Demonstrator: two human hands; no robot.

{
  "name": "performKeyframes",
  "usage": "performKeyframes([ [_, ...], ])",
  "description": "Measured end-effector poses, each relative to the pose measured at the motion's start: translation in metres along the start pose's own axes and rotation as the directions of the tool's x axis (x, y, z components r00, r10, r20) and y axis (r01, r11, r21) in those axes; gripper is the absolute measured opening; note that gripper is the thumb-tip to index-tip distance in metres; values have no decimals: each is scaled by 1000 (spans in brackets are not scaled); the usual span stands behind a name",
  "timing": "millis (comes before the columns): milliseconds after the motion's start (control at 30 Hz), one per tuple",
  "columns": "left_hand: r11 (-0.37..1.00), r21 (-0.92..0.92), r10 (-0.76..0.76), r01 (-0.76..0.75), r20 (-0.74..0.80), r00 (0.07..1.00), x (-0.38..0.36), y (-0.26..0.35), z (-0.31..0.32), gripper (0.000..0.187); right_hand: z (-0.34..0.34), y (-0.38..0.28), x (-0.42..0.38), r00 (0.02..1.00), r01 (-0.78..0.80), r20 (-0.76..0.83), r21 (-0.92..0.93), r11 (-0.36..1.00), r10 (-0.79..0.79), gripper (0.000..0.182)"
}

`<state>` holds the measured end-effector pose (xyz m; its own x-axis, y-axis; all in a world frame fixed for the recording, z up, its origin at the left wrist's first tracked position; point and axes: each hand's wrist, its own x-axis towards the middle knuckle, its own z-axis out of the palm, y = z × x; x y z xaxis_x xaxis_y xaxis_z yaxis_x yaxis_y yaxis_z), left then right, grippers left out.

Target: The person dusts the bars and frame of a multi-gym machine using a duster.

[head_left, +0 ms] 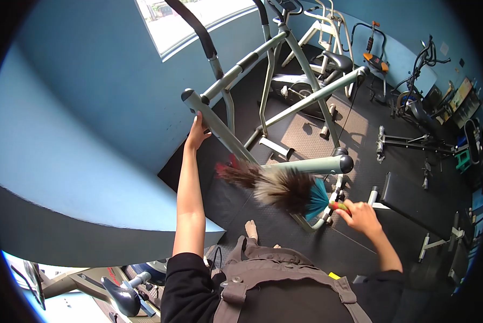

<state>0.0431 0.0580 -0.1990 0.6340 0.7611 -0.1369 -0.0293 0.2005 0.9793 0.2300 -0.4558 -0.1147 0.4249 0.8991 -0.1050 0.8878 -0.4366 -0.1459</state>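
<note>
My right hand [361,217] is closed round the red-and-green handle of a feather duster [284,188]. The duster has brown, cream and red feathers with a teal collar, and its head lies against the lower pale green tube of an exercise machine's frame [225,132]. At the upper left end of that frame, my left hand [198,133] grips the slanted tube just below its black end cap. Some fingers of this hand are hidden behind the tube.
A blue wall with a window [193,21] stands on the left, and its ledge [117,215] juts out beside me. A padded bench [419,207] is at right. More exercise machines, one with a black seat [338,62], stand beyond. Another exercise bike [120,296] sits lower left.
</note>
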Motion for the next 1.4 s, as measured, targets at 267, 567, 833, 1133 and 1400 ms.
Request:
performKeyframes([
  [267,884,464,123,-56,-117,986,2,3,-14,69,-74,-64,157,940,284,-47,-438,853,-337,37],
  [567,897,288,423,-337,-332,843,2,33,-54,57,-95,-103,199,899,288,-237,-312,905,-368,36],
  [833,926,207,365,-316,-284,887,7,-26,-28,55,-85,-88,182,959,285,134,-445,849,-251,41],
  [1133,823,383,565,-419,-484,668,15,29,-27,65,-122,-104,204,929,203,-297,-92,975,-222,36],
  [1400,840,392,522,-374,-399,754,14,31,-17,62,-86,-68,198,967,253,61,-328,910,-247,41],
])
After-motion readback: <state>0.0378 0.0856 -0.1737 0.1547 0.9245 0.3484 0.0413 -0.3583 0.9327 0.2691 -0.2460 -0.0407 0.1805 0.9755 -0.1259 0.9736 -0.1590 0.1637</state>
